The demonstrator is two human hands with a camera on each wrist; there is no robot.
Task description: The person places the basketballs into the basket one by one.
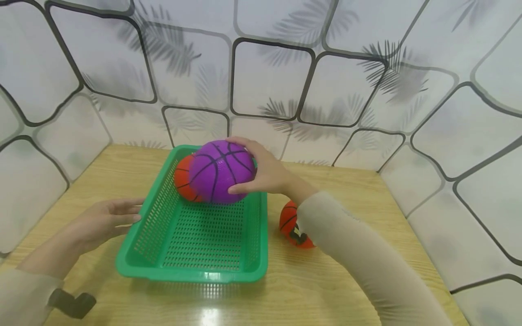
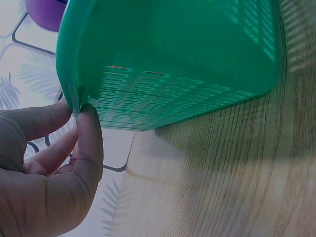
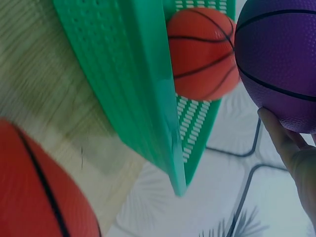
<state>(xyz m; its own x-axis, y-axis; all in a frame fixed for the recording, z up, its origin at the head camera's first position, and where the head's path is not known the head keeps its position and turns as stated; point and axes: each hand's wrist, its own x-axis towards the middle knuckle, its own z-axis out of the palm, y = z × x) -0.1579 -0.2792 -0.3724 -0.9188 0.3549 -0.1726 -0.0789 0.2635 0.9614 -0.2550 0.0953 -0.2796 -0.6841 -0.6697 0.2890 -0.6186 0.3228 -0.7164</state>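
Note:
My right hand (image 1: 267, 170) grips a purple ball (image 1: 218, 174) with black seam lines, thumb on the near side and fingers over the far side. It holds the ball over the back part of a green plastic basket (image 1: 191, 275). Inside the basket, at its back left, an orange-red ball (image 1: 185, 181) sits partly hidden behind the purple one. On the basket's left side, my left hand (image 1: 99, 222) pinches the rim; the left wrist view shows thumb and fingertips (image 2: 88, 116) meeting at the rim's edge.
A second orange-red ball (image 1: 290, 224) with a dark and yellow print rests on the wooden table (image 1: 326, 290) right of the basket, partly covered by my right sleeve (image 1: 359, 240). Patterned white walls (image 1: 269, 81) stand behind the table and on both sides.

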